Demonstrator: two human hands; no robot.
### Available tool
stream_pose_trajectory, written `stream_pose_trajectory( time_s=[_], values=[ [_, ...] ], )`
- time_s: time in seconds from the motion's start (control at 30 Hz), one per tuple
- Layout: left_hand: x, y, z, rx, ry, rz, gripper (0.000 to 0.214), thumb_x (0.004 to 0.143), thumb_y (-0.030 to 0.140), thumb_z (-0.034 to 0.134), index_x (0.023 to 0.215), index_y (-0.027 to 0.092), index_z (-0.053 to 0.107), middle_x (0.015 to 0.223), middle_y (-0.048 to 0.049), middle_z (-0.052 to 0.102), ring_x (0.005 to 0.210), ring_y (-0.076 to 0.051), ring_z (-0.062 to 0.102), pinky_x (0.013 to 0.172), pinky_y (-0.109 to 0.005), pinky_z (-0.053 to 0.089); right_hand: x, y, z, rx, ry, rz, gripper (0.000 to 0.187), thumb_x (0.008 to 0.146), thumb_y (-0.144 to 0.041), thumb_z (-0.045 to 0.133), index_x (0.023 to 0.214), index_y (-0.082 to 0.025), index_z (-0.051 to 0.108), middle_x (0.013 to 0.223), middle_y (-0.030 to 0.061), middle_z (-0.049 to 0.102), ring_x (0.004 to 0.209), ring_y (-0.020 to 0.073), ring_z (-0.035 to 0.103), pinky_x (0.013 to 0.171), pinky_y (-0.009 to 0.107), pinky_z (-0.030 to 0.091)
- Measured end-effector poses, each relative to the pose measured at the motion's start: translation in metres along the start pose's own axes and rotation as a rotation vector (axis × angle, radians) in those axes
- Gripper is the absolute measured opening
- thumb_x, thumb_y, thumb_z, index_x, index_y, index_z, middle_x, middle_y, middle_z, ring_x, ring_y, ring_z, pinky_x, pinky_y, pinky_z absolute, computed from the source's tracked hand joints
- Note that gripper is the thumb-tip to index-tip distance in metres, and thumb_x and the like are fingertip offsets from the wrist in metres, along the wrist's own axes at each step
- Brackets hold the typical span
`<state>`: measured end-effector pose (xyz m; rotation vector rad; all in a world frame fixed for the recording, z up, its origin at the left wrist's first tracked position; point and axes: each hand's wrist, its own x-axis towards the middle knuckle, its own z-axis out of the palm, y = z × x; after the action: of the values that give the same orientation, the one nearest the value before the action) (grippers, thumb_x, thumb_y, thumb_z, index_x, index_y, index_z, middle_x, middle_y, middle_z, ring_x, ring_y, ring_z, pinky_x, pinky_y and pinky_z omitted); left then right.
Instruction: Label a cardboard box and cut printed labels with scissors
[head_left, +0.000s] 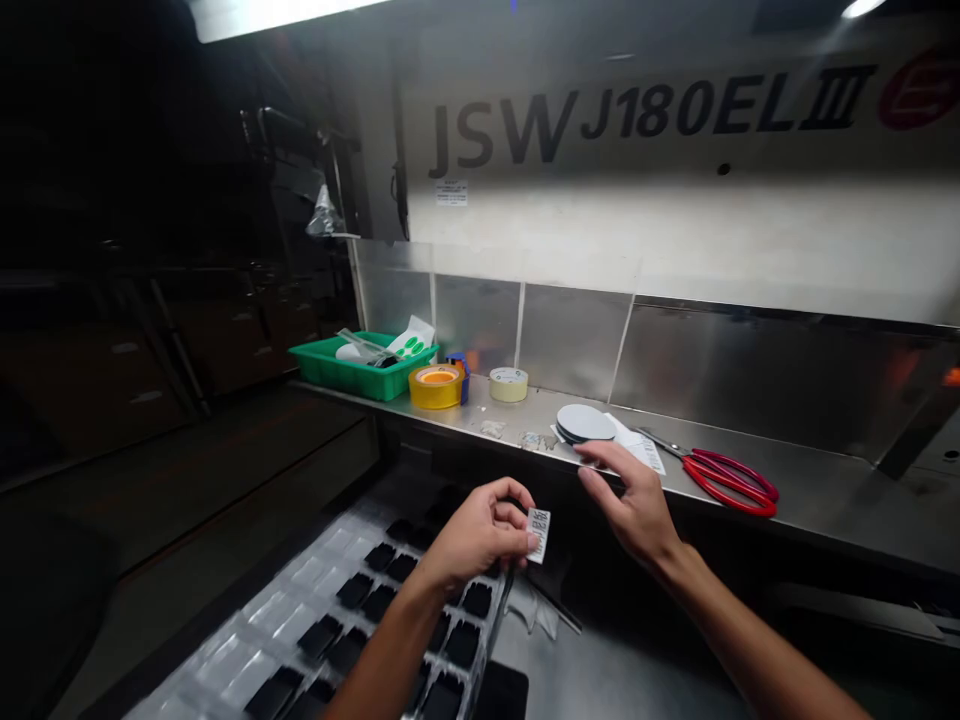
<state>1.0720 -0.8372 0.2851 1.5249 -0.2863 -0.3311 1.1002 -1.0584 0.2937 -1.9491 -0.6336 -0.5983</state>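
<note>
Between the thumb and fingers of my left hand [484,535] is a small white label [538,535] with dark printed characters. It is held above the right edge of a clear plastic tray [259,610] whose pockets hold several black parts [375,603]. My right hand [634,495] is at the shelf's front edge, thumb and fingers apart, with nothing visible in it. Just beyond its fingertips lies a round, pale-topped disc stack [585,422], partly over a printed white sheet [637,445].
Along the metal shelf [825,500] are a green basket [360,378], a yellow tape roll [435,388], a cream tape roll [508,385] and red-handled scissors [731,482]. Low metal panels [577,340] back the shelf. Crumpled white scraps [532,605] lie below it.
</note>
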Motion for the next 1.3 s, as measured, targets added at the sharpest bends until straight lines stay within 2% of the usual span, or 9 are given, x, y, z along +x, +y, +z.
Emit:
stream_pose_trajectory(
  time_s=[0.17, 0.27, 0.4, 0.53, 0.73, 0.9, 1.0, 1.1, 1.3],
  values=[
    [-0.066, -0.024, 0.034, -0.083, -0.072, -0.183, 0.034, 0.064, 0.019, 0.077, 0.085, 0.016, 0.05, 0.06, 0.0045, 0.058, 0.043, -0.007, 0.051, 0.04, -0.017, 0.039, -0.09, -0.064, 0.021, 0.617, -0.35, 0.632, 0.04, 0.076, -0.039, 0.074, 0.109, -0.018, 0.062, 0.082, 0.0018, 0.066, 0.07, 0.0125, 0.06, 0.068, 0.025, 0.051],
    [-0.108, -0.038, 0.054, -0.123, -0.029, -0.238, 0.034, 0.067, 0.021, 0.077, 0.088, 0.017, 0.05, 0.064, 0.0041, 0.059, 0.048, -0.007, 0.052, 0.043, -0.017, 0.041, -0.138, -0.075, 0.028, 0.704, -0.308, 0.794, 0.034, 0.073, -0.04, 0.076, 0.092, -0.013, 0.066, 0.061, -0.0006, 0.061, 0.055, 0.0098, 0.054, 0.054, 0.021, 0.046],
    [-0.169, -0.051, 0.089, -0.167, 0.084, -0.2, 0.036, 0.076, 0.028, 0.072, 0.102, 0.017, 0.049, 0.08, -0.0021, 0.063, 0.069, -0.013, 0.06, 0.053, -0.018, 0.041, -0.188, -0.086, 0.017, 0.724, -0.215, 0.889, 0.033, 0.074, -0.04, 0.076, 0.09, -0.014, 0.065, 0.065, 0.0012, 0.064, 0.057, 0.0113, 0.057, 0.056, 0.021, 0.049],
    [-0.219, -0.056, 0.142, -0.246, 0.217, -0.112, 0.041, 0.077, 0.034, 0.072, 0.107, 0.018, 0.048, 0.092, -0.0053, 0.061, 0.077, -0.016, 0.06, 0.058, -0.022, 0.044, -0.222, -0.108, -0.012, 0.676, -0.151, 0.834, 0.031, 0.073, -0.039, 0.076, 0.093, -0.018, 0.064, 0.067, 0.0005, 0.063, 0.058, 0.0123, 0.058, 0.054, 0.021, 0.049],
    [-0.264, -0.056, 0.23, -0.275, 0.483, -0.062, 0.025, 0.08, 0.029, 0.071, 0.091, 0.015, 0.053, 0.082, -0.0024, 0.057, 0.072, -0.013, 0.058, 0.058, -0.022, 0.047, -0.273, -0.142, -0.055, 0.633, -0.18, 0.783, 0.024, 0.073, -0.04, 0.074, 0.077, -0.019, 0.066, 0.067, 0.0001, 0.063, 0.059, 0.0118, 0.058, 0.056, 0.019, 0.049],
    [-0.309, -0.059, 0.284, -0.213, 0.635, -0.126, 0.018, 0.08, 0.026, 0.07, 0.085, 0.013, 0.059, 0.076, -0.0042, 0.064, 0.07, -0.013, 0.059, 0.061, -0.022, 0.048, -0.327, -0.146, -0.073, 0.57, -0.407, 0.606, 0.018, 0.081, -0.04, 0.065, 0.08, -0.022, 0.069, 0.082, 0.0038, 0.067, 0.076, 0.0166, 0.064, 0.067, 0.022, 0.053],
    [-0.341, -0.06, 0.307, -0.144, 0.774, -0.172, 0.015, 0.08, 0.023, 0.069, 0.084, 0.012, 0.062, 0.073, -0.0054, 0.066, 0.068, -0.014, 0.061, 0.062, -0.023, 0.049, -0.351, -0.15, -0.076, 0.386, -0.49, 0.33, 0.014, 0.082, -0.037, 0.064, 0.083, -0.025, 0.072, 0.106, 0.0086, 0.064, 0.102, 0.024, 0.061, 0.085, 0.03, 0.052],
    [-0.374, -0.056, 0.323, -0.048, 0.892, -0.204, 0.012, 0.081, 0.023, 0.068, 0.084, 0.012, 0.064, 0.074, -0.0052, 0.067, 0.068, -0.014, 0.062, 0.064, -0.024, 0.05, -0.364, -0.166, -0.074, 0.413, -0.63, 0.148, 0.014, 0.085, -0.032, 0.06, 0.089, -0.026, 0.072, 0.102, 0.0081, 0.065, 0.096, 0.0216, 0.063, 0.081, 0.028, 0.053],
    [-0.435, -0.048, 0.33, 0.124, 0.996, -0.246, 0.009, 0.083, 0.023, 0.063, 0.086, 0.015, 0.065, 0.078, -0.0036, 0.067, 0.073, -0.014, 0.062, 0.07, -0.023, 0.05, -0.375, -0.215, -0.056, 0.607, -0.96, 0.081, 0.02, 0.089, -0.035, 0.057, 0.091, -0.025, 0.074, 0.087, 0.0038, 0.069, 0.076, 0.0147, 0.066, 0.068, 0.021, 0.051]
  ],
)
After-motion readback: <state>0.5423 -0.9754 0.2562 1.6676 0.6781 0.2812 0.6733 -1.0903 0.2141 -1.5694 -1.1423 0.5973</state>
